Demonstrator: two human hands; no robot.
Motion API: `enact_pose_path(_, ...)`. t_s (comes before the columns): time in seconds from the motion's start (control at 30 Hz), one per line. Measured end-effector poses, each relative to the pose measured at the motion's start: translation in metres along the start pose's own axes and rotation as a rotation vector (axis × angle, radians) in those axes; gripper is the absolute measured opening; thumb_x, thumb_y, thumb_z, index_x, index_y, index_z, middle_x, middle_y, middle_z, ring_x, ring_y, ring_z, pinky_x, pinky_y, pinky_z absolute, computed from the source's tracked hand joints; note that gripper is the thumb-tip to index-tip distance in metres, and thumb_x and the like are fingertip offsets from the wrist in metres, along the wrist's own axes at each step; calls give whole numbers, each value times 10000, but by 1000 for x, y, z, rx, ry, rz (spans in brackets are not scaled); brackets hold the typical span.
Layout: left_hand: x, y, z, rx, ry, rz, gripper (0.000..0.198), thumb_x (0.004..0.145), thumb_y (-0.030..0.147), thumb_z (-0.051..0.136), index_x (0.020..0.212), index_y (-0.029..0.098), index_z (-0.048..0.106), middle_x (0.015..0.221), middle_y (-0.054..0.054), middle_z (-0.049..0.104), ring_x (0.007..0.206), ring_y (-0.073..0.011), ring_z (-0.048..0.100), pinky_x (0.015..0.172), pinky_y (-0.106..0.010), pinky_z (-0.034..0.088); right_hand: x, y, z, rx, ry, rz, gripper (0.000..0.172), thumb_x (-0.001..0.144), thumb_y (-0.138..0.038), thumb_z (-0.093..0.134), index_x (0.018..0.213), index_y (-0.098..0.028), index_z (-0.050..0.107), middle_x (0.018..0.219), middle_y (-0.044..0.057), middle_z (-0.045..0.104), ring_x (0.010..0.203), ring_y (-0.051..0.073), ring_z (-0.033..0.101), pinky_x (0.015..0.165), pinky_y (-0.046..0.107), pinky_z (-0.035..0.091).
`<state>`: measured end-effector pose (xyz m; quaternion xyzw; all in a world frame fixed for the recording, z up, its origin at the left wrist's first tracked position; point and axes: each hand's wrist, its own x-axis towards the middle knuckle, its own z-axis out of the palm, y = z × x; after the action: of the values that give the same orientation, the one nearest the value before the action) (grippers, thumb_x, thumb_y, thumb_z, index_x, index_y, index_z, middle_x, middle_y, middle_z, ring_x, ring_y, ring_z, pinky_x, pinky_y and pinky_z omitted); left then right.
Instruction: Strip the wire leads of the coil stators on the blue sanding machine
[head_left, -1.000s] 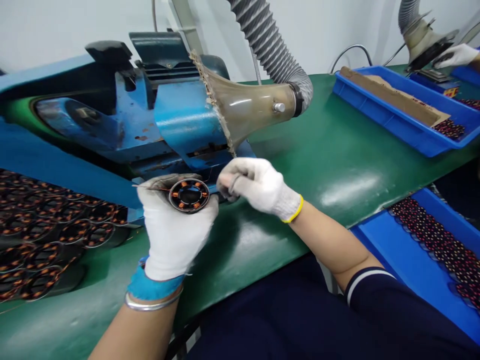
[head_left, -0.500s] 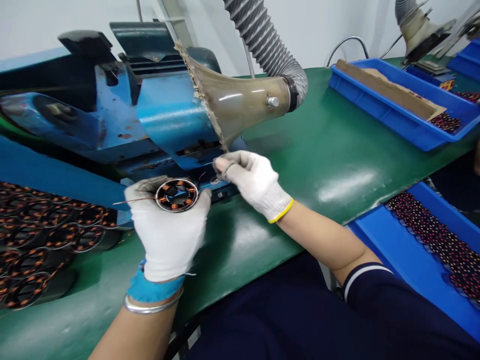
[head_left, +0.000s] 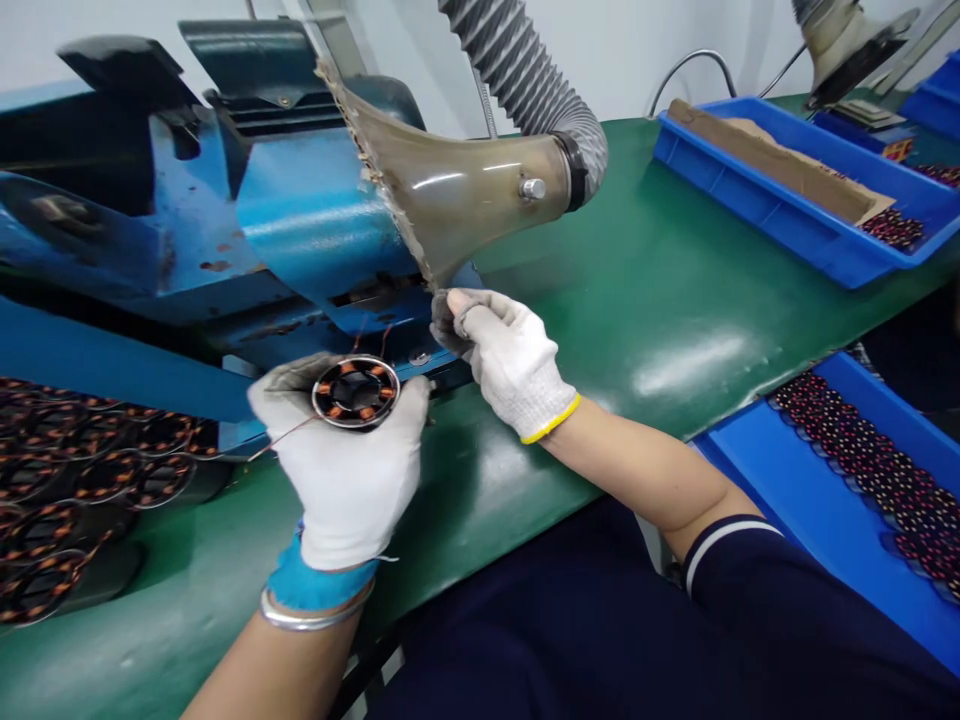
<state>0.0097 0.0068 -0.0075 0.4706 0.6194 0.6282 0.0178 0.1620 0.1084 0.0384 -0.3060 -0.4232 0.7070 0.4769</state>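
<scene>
Between the chipped, blue-painted metal machine [head_left: 307, 215] and the near edge of the glossy green worktop [head_left: 622, 270], the white-gloved left hand [head_left: 349, 480] is grasping a round, metal-rimmed ring with copper windings [head_left: 366, 412]. The white-gloved right hand [head_left: 510, 362] is hovering near the ragged rim of a translucent tan hood [head_left: 469, 180], grip curled, contents impossible to tell; a broad stretch of worktop is separating hood from rectangular blue plastic tray [head_left: 757, 195].

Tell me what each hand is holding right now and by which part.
The left hand holds a round copper-wound part by its outer wall. The right hand is curled close to the blue machine; whether it holds anything can't be told.
</scene>
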Motion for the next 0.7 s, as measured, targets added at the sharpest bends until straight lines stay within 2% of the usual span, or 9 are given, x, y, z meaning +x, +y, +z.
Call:
enact_pose_path(0.07, 3, -5, -3, -42, -52, 19, 631, 860, 460, 919, 1416, 327, 652, 1444, -102, 730, 1332, -318, 797, 1285, -578, 717, -6, -1, 1, -64, -53, 14, 460, 857, -495, 1202, 1038, -240, 865, 1105, 61, 936, 1166, 298, 936, 1200, 471, 815)
enact_pose_path(0.13, 5, -7, -2, -48, -105, 21, 616, 899, 441, 865, 1478, 334, 684, 1516, -118, 761, 1431, -327, 806, 1269, -545, 733, -15, -5, 3, -142, -189, 68, 549, 742, -389, 1268, 1124, -250, 898, 1237, 79, 964, 1252, 333, 951, 1193, 458, 825)
enact_pose_path(0.23, 7, -5, 5, -21, -87, 9, 543, 909, 425, 889, 1416, 315, 729, 1418, -106, 822, 1375, -326, 845, 1233, -548, 756, -24, -11, 4, -222, -268, 51, 620, 671, -308, 1296, 1160, -256, 918, 1326, 83, 973, 1331, 376, 950, 1255, 484, 810)
enact_pose_path(0.37, 17, 2, 18, 15, -37, -18, 556, 848, 428, 978, 1323, 251, 751, 1300, -81, 870, 1250, -300, 867, 1212, -549, 762, -16, -11, -1, -282, -287, -41, 578, 751, -341, 1273, 1204, -217, 937, 1353, 102, 974, 1393, 394, 934, 1299, 492, 782)
enact_pose_path(0.5, 32, 5, 25, 60, -32, -2, 491, 864, 428, 958, 1273, 220, 781, 1233, -77, 901, 1151, -284, 870, 1167, -546, 769, -1, -9, -3, -239, -320, -112, 551, 813, -438, 1240, 1222, -211, 949, 1361, 100, 985, 1442, 367, 922, 1306, 458, 767)
enact_pose_path(0.63, 43, 9, 25, 140, -13, -4, 440, 876, 451, 942, 1217, 215, 794, 1163, -80, 910, 1083, -291, 866, 1221, -604, 744, 12, 2, 4, -272, -264, -91, 617, 669, -527, 1232, 1178, -268, 999, 1360, 62, 1013, 1439, 364, 936, 1184, 360, 765)
enact_pose_path(0.7, 48, 11, 24, 192, -28, -28, 437, 871, 458, 938, 1201, 208, 797, 1146, -84, 906, 1068, -296, 861, 1230, -623, 735, 17, 10, 10, -366, -203, -131, 677, 675, -664, 1162, 1227, -298, 1024, 1352, 31, 1020, 1403, 332, 951, 1114, 313, 749)
